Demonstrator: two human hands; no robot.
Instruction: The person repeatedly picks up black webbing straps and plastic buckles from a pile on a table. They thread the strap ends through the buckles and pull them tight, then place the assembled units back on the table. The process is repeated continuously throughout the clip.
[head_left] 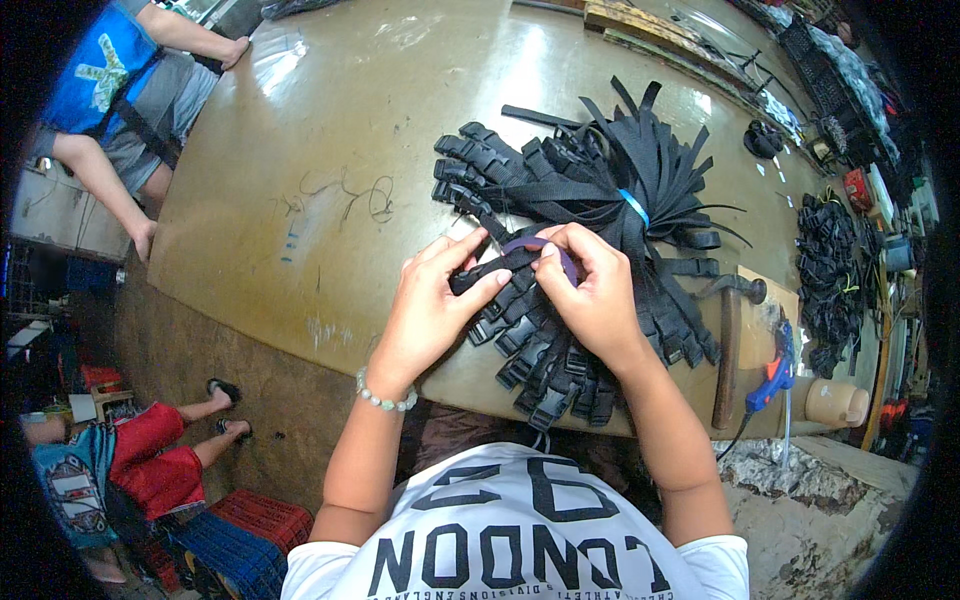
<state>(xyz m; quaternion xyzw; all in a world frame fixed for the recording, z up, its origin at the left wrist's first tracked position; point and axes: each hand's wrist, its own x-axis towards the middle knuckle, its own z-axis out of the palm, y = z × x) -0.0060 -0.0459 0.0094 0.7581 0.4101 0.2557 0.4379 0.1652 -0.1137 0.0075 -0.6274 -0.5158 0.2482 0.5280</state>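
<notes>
A large bundle of black webbing straps (600,180) with plastic side-release buckles (555,395) lies fanned out on the table in front of me. A light blue band (633,207) ties the straps together. My left hand (432,300) pinches one black strap (488,268) near its buckle, between thumb and fingers. Closed round a small purple-handled tool (570,262), which looks like thread snips, my right hand (592,292) is just beside the left. Fingers and straps mostly hide its blades.
Right of the bundle are a wooden-handled hammer (730,350), a blue glue gun (776,372) and a beige cup (836,402). More black straps (828,270) are piled farther right. A person's hand (146,240) rests at the table's left edge; another person (150,460) is below left.
</notes>
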